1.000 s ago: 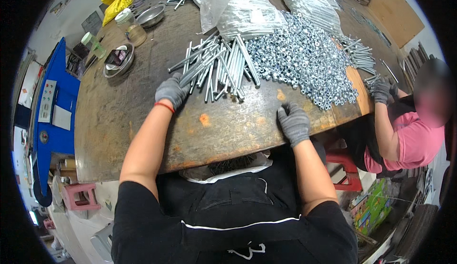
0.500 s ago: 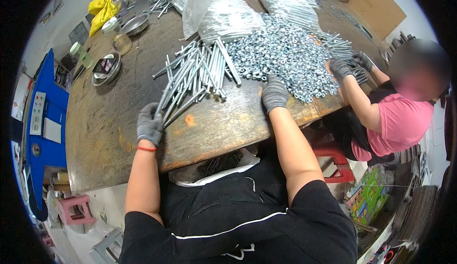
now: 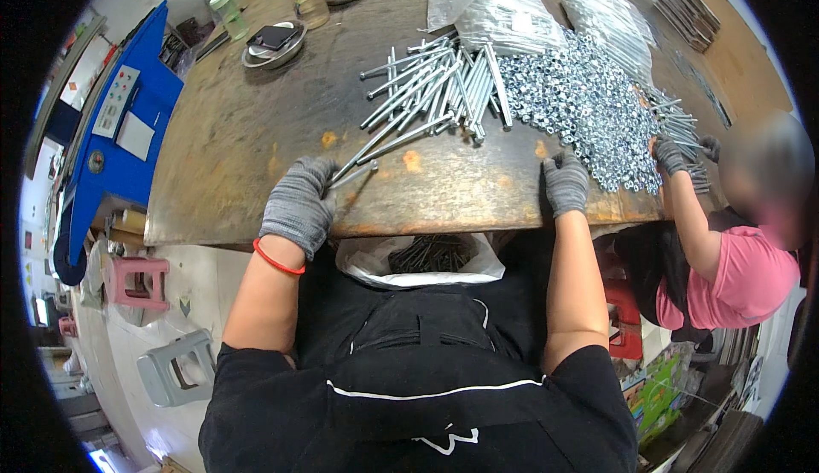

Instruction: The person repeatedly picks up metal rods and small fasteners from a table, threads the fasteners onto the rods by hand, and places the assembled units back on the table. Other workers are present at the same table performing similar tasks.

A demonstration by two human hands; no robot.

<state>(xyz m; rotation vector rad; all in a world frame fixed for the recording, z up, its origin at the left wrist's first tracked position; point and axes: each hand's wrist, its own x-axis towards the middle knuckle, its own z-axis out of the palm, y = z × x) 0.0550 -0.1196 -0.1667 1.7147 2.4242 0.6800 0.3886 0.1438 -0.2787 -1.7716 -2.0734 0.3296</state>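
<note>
My left hand (image 3: 300, 204), in a grey knit glove, is closed around one end of a long silvery bolt (image 3: 352, 175) at the table's front edge. The bolt's far end, thicker at its tip, points toward the right. Just beyond lies a loose heap of similar long bolts (image 3: 439, 89). My right hand (image 3: 566, 185), gloved alike, rests at the front edge with its fingers curled in. Whatever they may hold is hidden. Past its fingertips spreads a large pile of small metal nuts (image 3: 589, 106).
At the right, a co-worker's gloved hand (image 3: 670, 155) is beside more bolts (image 3: 678, 123). Clear plastic bags of bolts (image 3: 512, 17) lie behind the nuts. Metal bowls and jars stand at the back left. An open white sack (image 3: 358, 260) of dark pieces sits below the table edge (image 3: 444, 226).
My left hand has drawn a bolt from the heap back toward the front edge. My right hand has pulled away from the nuts, fingers curled. The whole view has shifted.
</note>
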